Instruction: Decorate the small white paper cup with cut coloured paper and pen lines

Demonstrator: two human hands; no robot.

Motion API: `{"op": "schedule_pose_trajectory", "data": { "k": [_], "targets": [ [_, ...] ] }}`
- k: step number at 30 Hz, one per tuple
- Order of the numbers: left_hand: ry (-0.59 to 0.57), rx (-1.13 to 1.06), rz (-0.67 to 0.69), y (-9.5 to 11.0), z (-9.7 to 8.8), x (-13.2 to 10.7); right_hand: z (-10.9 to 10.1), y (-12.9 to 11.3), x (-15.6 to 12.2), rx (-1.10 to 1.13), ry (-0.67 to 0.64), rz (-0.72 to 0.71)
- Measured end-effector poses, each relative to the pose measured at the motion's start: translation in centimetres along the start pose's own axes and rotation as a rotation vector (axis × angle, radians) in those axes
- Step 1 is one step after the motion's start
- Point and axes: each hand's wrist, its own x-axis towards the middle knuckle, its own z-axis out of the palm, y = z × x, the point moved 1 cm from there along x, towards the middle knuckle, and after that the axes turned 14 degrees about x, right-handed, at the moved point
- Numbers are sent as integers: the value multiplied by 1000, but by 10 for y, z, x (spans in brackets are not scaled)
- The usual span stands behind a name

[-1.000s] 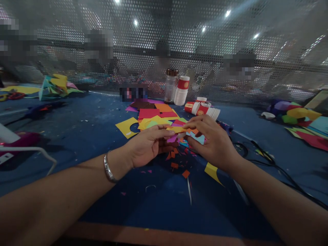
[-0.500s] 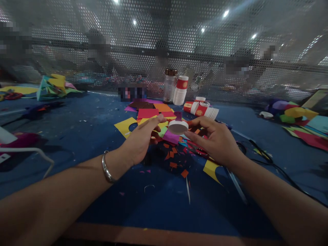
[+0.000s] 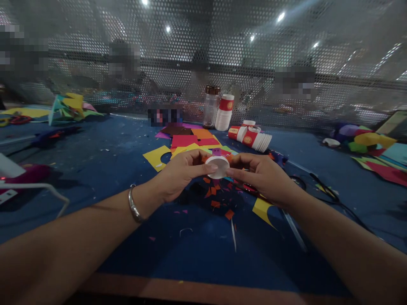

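Note:
A round white piece (image 3: 217, 167), looking like the cut-off base of a paper cup, is held up between my hands with its pale face towards me. Purple paper (image 3: 216, 152) with small dark marks sticks up behind its top edge, and bits of orange show at both sides. My left hand (image 3: 182, 171) grips its left side, the thumb lying on the face. On the right edge, the thumb and fingers of my right hand (image 3: 259, 173) pinch it. Orange paper scraps (image 3: 215, 204) are scattered on the blue table (image 3: 203, 254) below.
Coloured paper sheets (image 3: 184, 141) lie beyond my hands. Farther back stand a glass bottle (image 3: 210, 108) and stacked paper cups (image 3: 224, 113), with more cups (image 3: 254, 139) lying on their sides. A black cable (image 3: 330, 195) runs along the right; a power strip (image 3: 8, 201) is at left.
My left hand has moved right and closed on the white piece, which it was beside before. The piece has tilted so its face turns more towards me, and has dropped slightly.

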Motion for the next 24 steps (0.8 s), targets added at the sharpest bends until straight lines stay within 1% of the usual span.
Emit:
{"op": "schedule_pose_trajectory", "data": {
  "k": [3, 8, 11, 13, 16, 18, 21, 24],
  "targets": [
    [-8, -6, -37, -1, -1, 0, 0, 2, 0, 18, -12, 12],
    [43, -28, -87, 1, 1, -1, 1, 3, 1, 70, -13, 73],
    [72, -86, -162, 4, 3, -1, 1, 1, 0, 67, 38, 71],
    [101, -134, -207, 5, 3, -1, 1, 0, 0, 54, 103, 51],
    [171, -169, -220, 6, 2, 1, 1, -2, 0, 63, 192, 19],
    [197, -145, -221, 5, 1, 2, 1, -3, 1, 103, 213, 9],
    [157, -40, -238, 5, 2, 1, 1, -3, 2, 222, 218, 31],
    [101, 62, -252, 6, 4, -2, 1, -2, 3, 364, 195, 90]
  ]
}}
